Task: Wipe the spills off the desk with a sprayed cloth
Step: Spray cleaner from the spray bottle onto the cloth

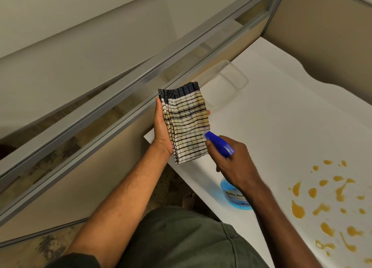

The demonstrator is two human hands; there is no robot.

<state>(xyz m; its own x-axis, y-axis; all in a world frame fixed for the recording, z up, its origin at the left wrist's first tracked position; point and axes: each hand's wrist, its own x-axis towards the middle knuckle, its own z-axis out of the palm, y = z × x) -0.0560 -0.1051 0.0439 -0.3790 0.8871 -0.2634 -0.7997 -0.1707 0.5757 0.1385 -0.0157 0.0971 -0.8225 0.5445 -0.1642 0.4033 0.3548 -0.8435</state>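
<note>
My left hand (161, 126) holds a folded cloth (187, 122), white with black stripes and a dark top edge, upright above the desk's left end. My right hand (231, 163) grips a spray bottle; its blue trigger head (220, 143) points at the cloth's lower right part, almost touching it. The bottle's body with blue liquid (234, 195) shows below my wrist, above the white desk (281, 126). Several orange-yellow spill blots (322, 207) lie on the desk at the lower right.
A clear plastic container (225, 84) sits on the desk behind the cloth, against the partition. A grey-framed beige partition (120, 98) runs along the desk's far side. The desk's left corner (147, 136) is by my left wrist; my bare foot (189, 199) stands below.
</note>
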